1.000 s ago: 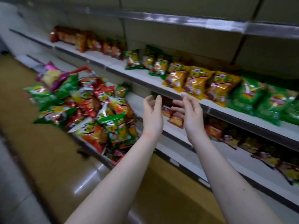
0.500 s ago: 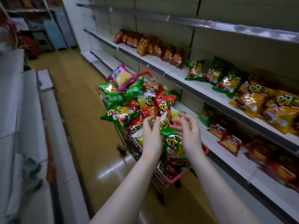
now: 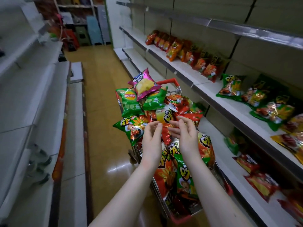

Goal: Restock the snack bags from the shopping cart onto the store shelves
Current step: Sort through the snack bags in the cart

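A wire shopping cart [image 3: 176, 92] with red trim stands in the aisle, heaped with snack bags: a purple chip bag [image 3: 144, 85] on top, green chip bags [image 3: 130, 102], red and orange bags [image 3: 185, 104] below. My left hand [image 3: 151, 138] and my right hand [image 3: 186, 133] hover side by side over the middle of the heap, fingers apart, palms facing each other, holding nothing. On the right, the middle shelf [image 3: 185, 71] carries rows of orange bags [image 3: 173, 49] and green bags [image 3: 231, 86]. More red bags [image 3: 260, 184] lie on the lower shelf.
Bare white shelving [image 3: 37, 95] lines the left side of the aisle. The yellow floor [image 3: 101, 112] runs between it and the cart. Stacked goods and stools [image 3: 85, 33] stand at the aisle's far end. An upper shelf [image 3: 229, 27] on the right holds nothing visible.
My view has swung left from the shelf to the cart. Both hands have come away from the shelf and now hover over the heap of bags, still holding nothing.
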